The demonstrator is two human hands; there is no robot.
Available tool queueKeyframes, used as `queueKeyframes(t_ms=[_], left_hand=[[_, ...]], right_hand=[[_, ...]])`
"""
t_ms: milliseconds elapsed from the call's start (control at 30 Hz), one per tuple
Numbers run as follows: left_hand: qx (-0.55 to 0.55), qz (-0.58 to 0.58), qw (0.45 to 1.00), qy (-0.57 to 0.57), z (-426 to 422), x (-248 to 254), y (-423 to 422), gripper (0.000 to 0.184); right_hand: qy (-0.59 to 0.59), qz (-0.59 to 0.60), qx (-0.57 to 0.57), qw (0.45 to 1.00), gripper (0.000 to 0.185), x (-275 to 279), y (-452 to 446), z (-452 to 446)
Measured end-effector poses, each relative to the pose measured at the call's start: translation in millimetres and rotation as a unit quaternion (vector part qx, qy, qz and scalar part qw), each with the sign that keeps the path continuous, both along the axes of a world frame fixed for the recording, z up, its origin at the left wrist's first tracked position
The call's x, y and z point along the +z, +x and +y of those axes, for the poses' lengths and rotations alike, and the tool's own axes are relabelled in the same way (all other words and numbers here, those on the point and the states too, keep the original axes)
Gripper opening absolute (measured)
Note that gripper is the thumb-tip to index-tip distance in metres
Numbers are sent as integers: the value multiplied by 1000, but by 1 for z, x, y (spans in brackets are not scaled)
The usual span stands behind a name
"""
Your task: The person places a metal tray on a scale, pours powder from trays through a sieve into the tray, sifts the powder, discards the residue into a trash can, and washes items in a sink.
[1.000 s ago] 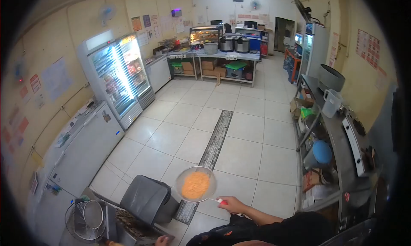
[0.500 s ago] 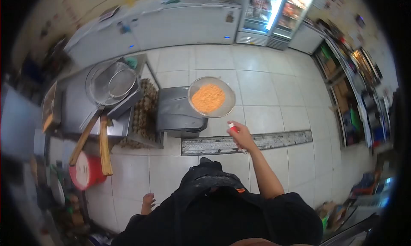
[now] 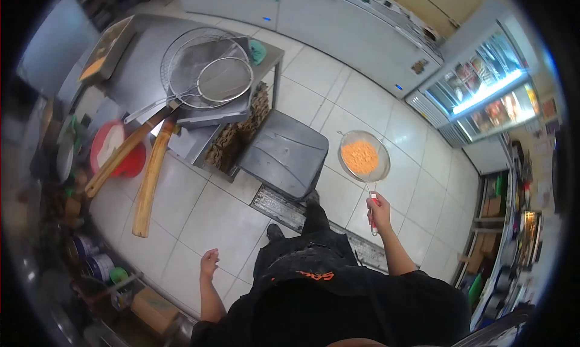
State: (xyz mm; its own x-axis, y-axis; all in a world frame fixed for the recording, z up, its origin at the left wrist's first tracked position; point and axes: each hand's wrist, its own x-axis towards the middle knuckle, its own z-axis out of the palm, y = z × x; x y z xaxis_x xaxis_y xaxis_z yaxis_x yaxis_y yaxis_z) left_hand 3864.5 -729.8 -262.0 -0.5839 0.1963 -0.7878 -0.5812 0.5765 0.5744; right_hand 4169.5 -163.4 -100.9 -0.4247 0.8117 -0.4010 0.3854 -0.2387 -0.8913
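Note:
My right hand [image 3: 379,213] is closed round the red-and-white handle of a round mesh strainer [image 3: 386,160]. Orange crumbs [image 3: 360,157] lie in a heap inside its bowl, which is held out over the floor to the right of a grey lidded bin [image 3: 284,151]. My left hand [image 3: 209,263] hangs low at my side with nothing in it, its fingers loosely bent and a little apart. It is nearest to the tiled floor and touches no object.
A steel table [image 3: 142,51] on the left bears a large wire skimmer [image 3: 175,51] and another strainer [image 3: 225,79]; two wooden handles jut past its edge. Below them stands a red tub [image 3: 127,166]. White chest freezers [image 3: 338,21] and a lit display fridge [image 3: 483,87] line the back.
My view has turned and come nearer the steel table, which looks larger. The strainer of crumbs stays in my right hand and now appears further right. My left arm shows more fully.

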Motion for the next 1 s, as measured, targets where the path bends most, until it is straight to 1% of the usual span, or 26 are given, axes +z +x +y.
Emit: queueKeyframes(t_ms=[33, 67, 100, 133, 167, 200, 333, 400, 433, 500, 533, 567, 600, 633, 667, 700, 733, 767, 800, 833, 867, 933, 1000], left_hand=[[13, 30, 999, -19, 0, 4, 8, 36], [34, 26, 999, -24, 0, 5, 18, 36], [98, 33, 994, -35, -1, 11, 30, 35], [160, 41, 985, -47, 3, 16, 41, 35], [198, 44, 978, -56, 9, 21, 53, 34], [212, 41, 974, -64, 17, 26, 67, 34], [273, -4, 960, -67, 49, 13, 134, 33], [224, -103, 966, -82, 86, 21, 154, 29], [72, -73, 994, -40, 88, 16, 160, 30], [-81, -54, 995, -2, 97, 13, 171, 31], [-24, -85, 996, 1, 108, 14, 172, 32], [33, -115, 993, 4, 122, 17, 170, 34], [36, -120, 992, 1, 132, 20, 165, 34], [112, -122, 986, -37, 143, 30, 154, 36], [187, -122, 972, -75, 153, 36, 144, 39], [190, -99, 974, -74, 157, 41, 134, 42], [193, -75, 976, -71, 160, 44, 122, 46], [199, -77, 974, -72, 168, 53, 113, 46], [203, -32, 976, -72, 177, 68, 101, 47], [207, 14, 975, -73, 183, 79, 94, 49], [213, 15, 974, -73, 184, 84, 93, 49], [221, 64, 972, -54, 186, 91, 97, 47], [222, 58, 972, -49, 178, 87, 115, 47]], right_hand=[[-9, 3, -2, 1000, 35, -10, -2, 19], [-19, 4, -2, 1000, 32, -16, -5, 39], [-18, -4, 13, 1000, 28, -22, -6, 59], [-25, -6, 30, 999, 28, -29, -9, 76], [-22, -17, 27, 999, 27, -36, -11, 92], [-19, -28, 23, 999, 26, -42, -11, 110], [-11, -44, 47, 998, 24, -69, -3, 171], [38, -81, 84, 992, 25, -72, 1, 195], [32, -83, 84, 992, 25, -73, 0, 205], [40, -127, 121, 984, 28, -72, 5, 222], [35, -133, 123, 983, 28, -76, 9, 230], [59, -155, 158, 974, 29, -84, 12, 239], [83, -176, 192, 962, 30, -92, 15, 246], [80, -180, 195, 961, 30, -99, 15, 249], [132, -193, 230, 945, 30, -106, 13, 251], [184, -204, 265, 924, 30, -108, 11, 252], [183, -205, 271, 923, 30, -108, 4, 252], [209, -206, 294, 910, 30, -109, -4, 249], [235, -205, 316, 896, 30, -110, -13, 245], [225, -192, 327, 897, 31, -113, -20, 242], [226, -189, 332, 896, 31, -119, -27, 239], [269, -179, 393, 861, 35, -133, -39, 234], [270, -183, 411, 851, 38, -144, -55, 224]])
